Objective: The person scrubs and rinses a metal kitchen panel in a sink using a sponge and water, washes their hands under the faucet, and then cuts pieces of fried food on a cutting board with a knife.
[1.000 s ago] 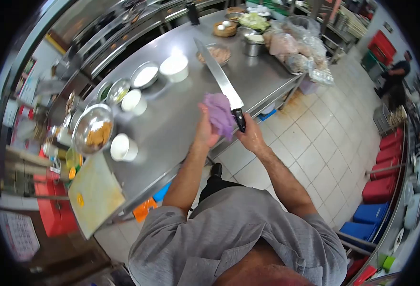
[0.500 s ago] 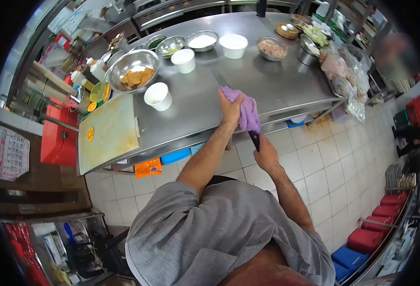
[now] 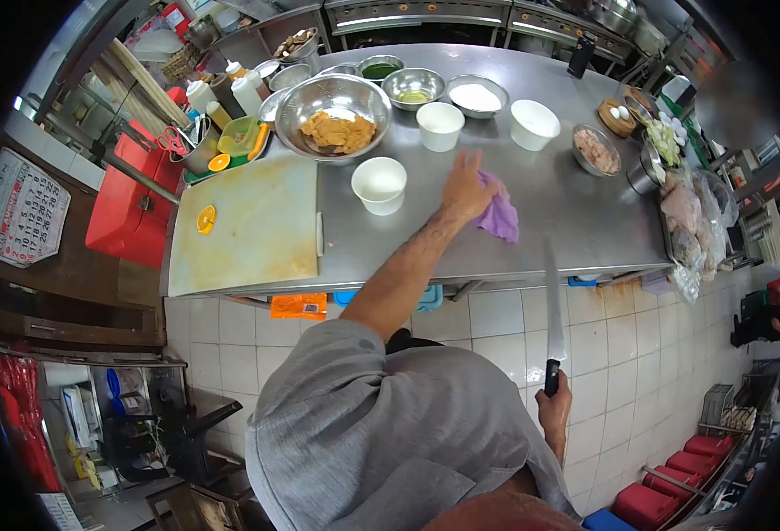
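My left hand (image 3: 468,190) reaches over the steel table (image 3: 434,239) with its fingers spread. A crumpled purple cloth (image 3: 499,217) lies on the table beside and partly under this hand. Down at the right, away from the table, my right hand (image 3: 554,410) is closed around the black handle of a long knife (image 3: 555,305), its blade pointing up toward the table edge. Left of my left hand stands a white tub (image 3: 379,186); another white tub (image 3: 440,126) is just beyond the fingertips.
A cutting board (image 3: 248,226) with an orange slice (image 3: 206,219) covers the table's left end. Behind are a steel bowl of orange-brown paste (image 3: 334,115), a bowl of white powder (image 3: 477,96) and a bowl of meat (image 3: 596,150). Bagged food (image 3: 686,217) sits right.
The cloth has left the knife and now lies on the table, and my left hand has opened. My right hand has moved the knife down and right. The view has turned left.
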Tool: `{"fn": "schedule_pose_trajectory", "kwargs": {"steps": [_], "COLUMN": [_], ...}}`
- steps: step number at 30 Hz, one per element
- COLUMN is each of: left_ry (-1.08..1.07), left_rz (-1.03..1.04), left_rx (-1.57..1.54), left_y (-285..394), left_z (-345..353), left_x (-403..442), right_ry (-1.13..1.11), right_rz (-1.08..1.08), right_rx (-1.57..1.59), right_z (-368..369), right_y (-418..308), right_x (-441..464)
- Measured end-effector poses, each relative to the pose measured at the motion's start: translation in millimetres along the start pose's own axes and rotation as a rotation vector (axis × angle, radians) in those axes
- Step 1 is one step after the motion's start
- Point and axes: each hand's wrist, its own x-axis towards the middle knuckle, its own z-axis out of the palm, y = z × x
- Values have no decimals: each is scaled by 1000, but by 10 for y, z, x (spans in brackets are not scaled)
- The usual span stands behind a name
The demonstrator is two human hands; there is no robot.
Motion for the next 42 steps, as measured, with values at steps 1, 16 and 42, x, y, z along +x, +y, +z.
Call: {"fn": "schedule_pose_trajectory", "kwargs": {"steps": [1,16,42], "left_ry": [120,865,599], "left_rz": [31,-799,-205], "left_rx": [-205,-401,-153], "left_y": [-140,-2443,-3274], "left_z": [-165,-1555,-3268], "left_x": [49,406,-253], "right_ry": [-3,-167,-238], "right_rz": [41,-63,-554], "right_rx": [47,473,108], "right_z": [33,996,1490], "right_y": [-44,-1166,-2934], "right_x": [25,448,383]}}
